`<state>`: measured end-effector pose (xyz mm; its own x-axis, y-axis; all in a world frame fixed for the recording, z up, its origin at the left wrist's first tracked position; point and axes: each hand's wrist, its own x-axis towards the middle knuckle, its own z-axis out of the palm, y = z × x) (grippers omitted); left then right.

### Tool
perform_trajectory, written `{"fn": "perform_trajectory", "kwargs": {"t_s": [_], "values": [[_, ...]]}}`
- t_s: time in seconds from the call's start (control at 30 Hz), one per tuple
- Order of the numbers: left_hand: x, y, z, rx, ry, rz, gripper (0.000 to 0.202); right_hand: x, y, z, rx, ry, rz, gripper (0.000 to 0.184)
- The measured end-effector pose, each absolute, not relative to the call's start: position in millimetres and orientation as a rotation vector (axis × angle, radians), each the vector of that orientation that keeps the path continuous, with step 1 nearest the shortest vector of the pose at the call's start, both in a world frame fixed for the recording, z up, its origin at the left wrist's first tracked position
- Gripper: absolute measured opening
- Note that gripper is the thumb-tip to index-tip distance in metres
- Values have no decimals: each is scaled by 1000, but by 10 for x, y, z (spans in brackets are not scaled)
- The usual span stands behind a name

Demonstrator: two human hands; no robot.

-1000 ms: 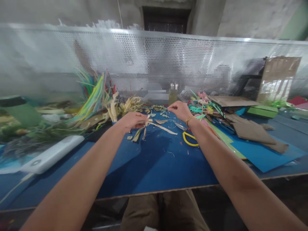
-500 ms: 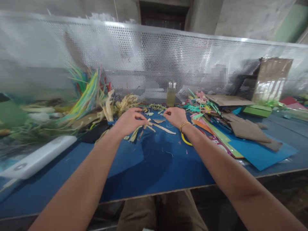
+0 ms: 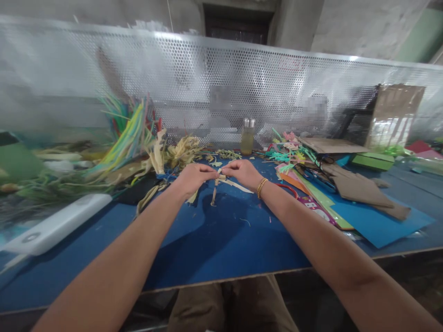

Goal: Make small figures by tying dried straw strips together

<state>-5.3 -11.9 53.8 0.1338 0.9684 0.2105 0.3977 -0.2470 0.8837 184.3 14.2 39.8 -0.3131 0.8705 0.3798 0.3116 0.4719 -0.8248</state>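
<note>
Over the middle of the blue table, my left hand and my right hand meet, fingertips almost touching. Both pinch a small bundle of pale dried husk strips, whose loose ends hang down below the fingers. How the strips are joined is too small to make out. A long flat husk strip lies on the table just beyond, partly behind the right hand. Another husk piece rests under my left hand. A gold bracelet circles my right wrist.
At left are a white power strip, coloured stems and a dried husk heap. A glass bottle stands at the back, before a perforated metal panel. Right, cardboard pieces lie on blue paper.
My right hand has moved left and closed on the husk bundle beside my left fingers. The bundle's loose ends now hang downward instead of pointing right.
</note>
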Motion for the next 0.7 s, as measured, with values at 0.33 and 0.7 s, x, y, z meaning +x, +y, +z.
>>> {"fn": "perform_trajectory", "kwargs": {"t_s": [0.33,0.7], "values": [[-14,-169,596,1834,1469,990,20,1809,123,404,-1058,-1910,759,22],[-113,-88,584,967,936,803,28,1853,201,373,-924,-1772,919,16]]}}
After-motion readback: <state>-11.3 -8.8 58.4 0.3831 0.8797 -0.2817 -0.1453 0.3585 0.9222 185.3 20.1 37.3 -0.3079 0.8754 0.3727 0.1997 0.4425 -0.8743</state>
